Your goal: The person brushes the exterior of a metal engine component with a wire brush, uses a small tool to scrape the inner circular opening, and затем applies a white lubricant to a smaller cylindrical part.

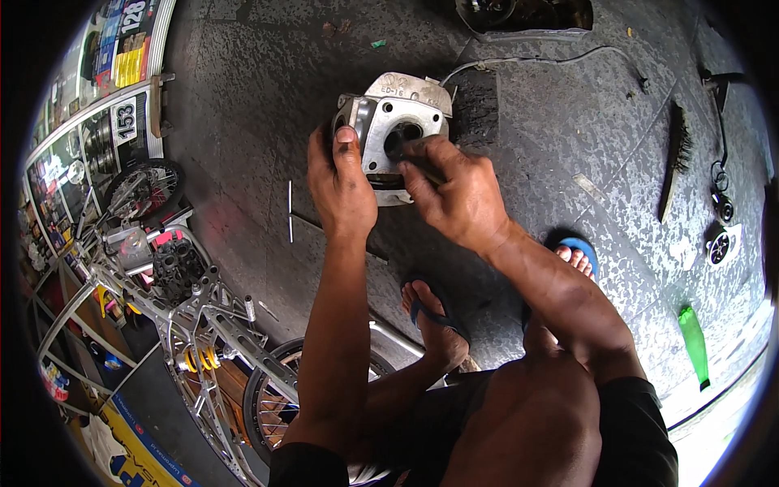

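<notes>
Held above the dark floor is a grey cast-metal engine part, with a flat face, bolt holes at its corners and a round dark opening. My left hand is closed round its left side, thumb lying over the top edge. At the opening's right edge, my right hand has its thumb and forefinger pinched together, fingertips reaching into the hole. What those fingers grip, if anything, is too dark to make out. Behind the part, a lighter cast plate shows at its far side.
A stripped motorcycle frame stands at my left, near shelves of boxed goods. To the right lie a wire brush, a green tapered object and a small round part. A grey cable crosses the floor towards a metal pan.
</notes>
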Tool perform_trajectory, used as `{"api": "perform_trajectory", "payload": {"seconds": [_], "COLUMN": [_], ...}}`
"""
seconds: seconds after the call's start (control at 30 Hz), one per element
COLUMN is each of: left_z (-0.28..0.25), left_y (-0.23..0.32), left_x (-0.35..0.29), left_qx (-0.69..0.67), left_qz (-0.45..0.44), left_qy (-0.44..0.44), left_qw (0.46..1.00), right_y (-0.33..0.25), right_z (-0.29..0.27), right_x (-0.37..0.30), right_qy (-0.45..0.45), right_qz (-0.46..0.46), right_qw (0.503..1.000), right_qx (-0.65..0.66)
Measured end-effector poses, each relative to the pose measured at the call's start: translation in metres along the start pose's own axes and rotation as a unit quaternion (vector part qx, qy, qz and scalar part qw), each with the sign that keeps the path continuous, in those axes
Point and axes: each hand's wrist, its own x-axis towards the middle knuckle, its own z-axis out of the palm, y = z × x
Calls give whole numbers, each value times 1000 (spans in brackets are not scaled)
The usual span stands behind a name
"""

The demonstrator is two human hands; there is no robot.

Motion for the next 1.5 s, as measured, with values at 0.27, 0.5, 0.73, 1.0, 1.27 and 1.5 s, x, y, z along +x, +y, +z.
{"api": "perform_trajectory", "payload": {"seconds": [0.27, 0.5, 0.73, 1.0, 1.27, 1.5], "left_z": [3, 7, 2, 9, 8, 10], "left_y": [-7, -22, -20, -30, -34, -29], "left_x": [-1, 3, 6, 4, 3, 5], "left_qx": [-6, -88, -85, -82, -35, -3], "left_qz": [12, -7, -27, 245, 263, 241], "left_qy": [-1, 13, 16, 81, 68, 67], "left_qw": [1000, 996, 996, 963, 962, 968], "right_y": [8, 7, 1, -7, -5, 12], "right_z": [1, 5, -2, -44, -22, 1], "right_x": [5, 3, 1, -29, -10, -4], "right_qy": [-6, 29, -6, 28, 15, 77], "right_qz": [1, -3, 59, 135, 79, 41], "right_qw": [1000, 999, 998, 990, 996, 996], "right_qx": [-3, 18, 14, -11, -29, 23]}}
